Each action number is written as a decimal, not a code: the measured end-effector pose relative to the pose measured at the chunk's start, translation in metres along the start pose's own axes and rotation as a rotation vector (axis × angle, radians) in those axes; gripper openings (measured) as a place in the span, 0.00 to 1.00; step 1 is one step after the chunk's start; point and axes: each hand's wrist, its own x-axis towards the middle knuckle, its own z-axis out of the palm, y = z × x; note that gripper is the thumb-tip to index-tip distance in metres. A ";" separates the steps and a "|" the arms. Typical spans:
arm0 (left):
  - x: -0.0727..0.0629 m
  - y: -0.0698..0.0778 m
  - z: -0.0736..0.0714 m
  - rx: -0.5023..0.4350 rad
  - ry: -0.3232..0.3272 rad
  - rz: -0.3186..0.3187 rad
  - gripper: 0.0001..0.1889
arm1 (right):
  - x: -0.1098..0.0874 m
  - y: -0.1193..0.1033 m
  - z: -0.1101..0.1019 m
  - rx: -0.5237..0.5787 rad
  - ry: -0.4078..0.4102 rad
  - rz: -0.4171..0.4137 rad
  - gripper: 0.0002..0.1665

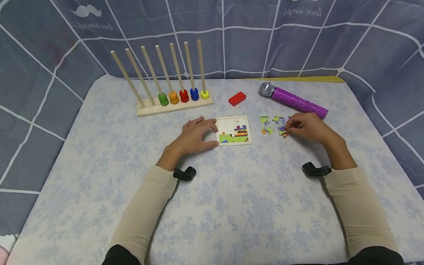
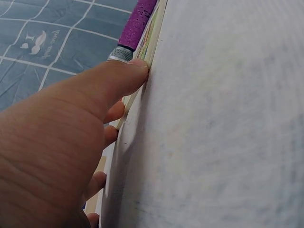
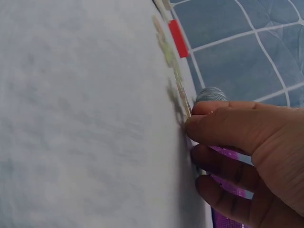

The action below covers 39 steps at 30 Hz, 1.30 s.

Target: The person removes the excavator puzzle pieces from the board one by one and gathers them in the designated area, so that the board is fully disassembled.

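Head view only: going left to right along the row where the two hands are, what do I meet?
Left hand → partly filled puzzle board → loose puzzle pieces → right hand.

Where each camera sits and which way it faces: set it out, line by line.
Head: on the person's head, facing forward and down over the table; left hand, right hand, sleeved forearms show.
Left wrist: on that wrist, facing the puzzle board; that hand shows.
Right wrist: on that wrist, facing puzzle pieces; that hand shows.
Head and right wrist share the red block and microphone.
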 end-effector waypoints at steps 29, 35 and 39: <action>-0.003 -0.003 0.002 -0.011 0.021 0.004 0.21 | 0.007 -0.010 0.008 -0.119 0.073 -0.029 0.04; -0.002 -0.002 0.002 0.000 0.016 0.002 0.22 | 0.006 -0.010 0.007 -0.125 0.052 -0.054 0.04; -0.002 -0.001 0.002 0.002 0.018 0.004 0.22 | 0.006 -0.010 0.007 -0.101 0.027 -0.040 0.05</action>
